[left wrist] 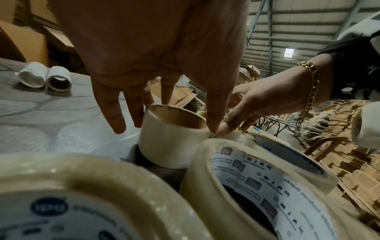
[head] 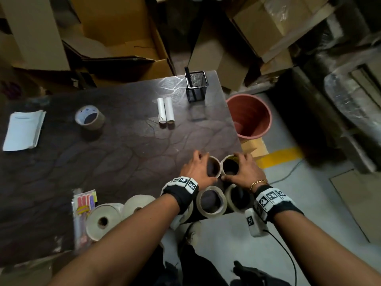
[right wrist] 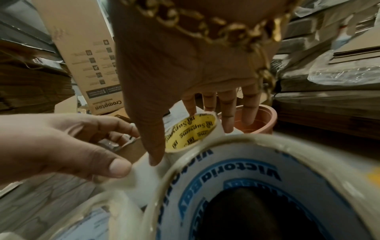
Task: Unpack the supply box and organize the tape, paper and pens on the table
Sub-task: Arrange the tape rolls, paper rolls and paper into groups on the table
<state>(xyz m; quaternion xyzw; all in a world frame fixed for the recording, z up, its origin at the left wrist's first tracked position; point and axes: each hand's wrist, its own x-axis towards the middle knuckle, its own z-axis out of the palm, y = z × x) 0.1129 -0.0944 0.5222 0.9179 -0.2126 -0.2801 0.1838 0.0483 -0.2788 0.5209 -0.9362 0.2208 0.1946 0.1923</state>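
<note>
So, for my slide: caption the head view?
Both hands, left hand and right hand, grip adjacent tape rolls at the table corner.

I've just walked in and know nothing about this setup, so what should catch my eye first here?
Both hands at the table's near right corner: the left hand grips one clear tape roll and the right hand grips the yellow-cored tape roll beside it. Two larger tape rolls lie just nearer. Farther off stand a black mesh pen holder and, on the floor, a terracotta-coloured bucket.

Five rolls of tape (head: 210, 201) sit on the counter (head: 123, 153), alongside two large paper rolls (head: 103, 220), two white tubes (head: 166, 110), one notepad (head: 23, 130), one mesh pen holder (head: 195, 85) and one marker pack (head: 83, 205).
</note>
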